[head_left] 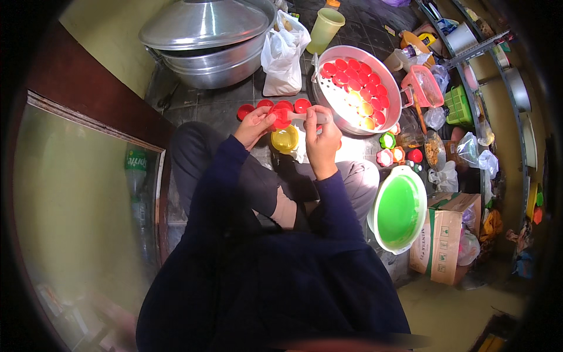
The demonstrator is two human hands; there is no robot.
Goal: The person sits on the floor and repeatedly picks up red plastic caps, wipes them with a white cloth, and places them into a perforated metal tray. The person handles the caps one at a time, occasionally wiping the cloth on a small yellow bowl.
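Note:
Over my lap, my left hand [254, 125] is closed on the edge of a small red cup [282, 119]. My right hand [322, 141] pinches a pale-handled tool [298, 116] whose tip reaches into that cup; the tip is too small to tell whether it is a brush or a spatula. Just below the hands, a yellow bowl [285, 141] sits on the floor. More red cups [245, 111] stand in a row beyond my fingers. A round steamer tray [326, 91] with holes, ahead to the right, carries several red cups.
At my right stands a white basin [373, 226] of green batter. Behind it is a cardboard box [444, 240]. A big lidded metal pot [205, 64], a white plastic bag [281, 58] and a yellow-green pitcher [326, 29] stand ahead. Shelving [481, 44] lines the right.

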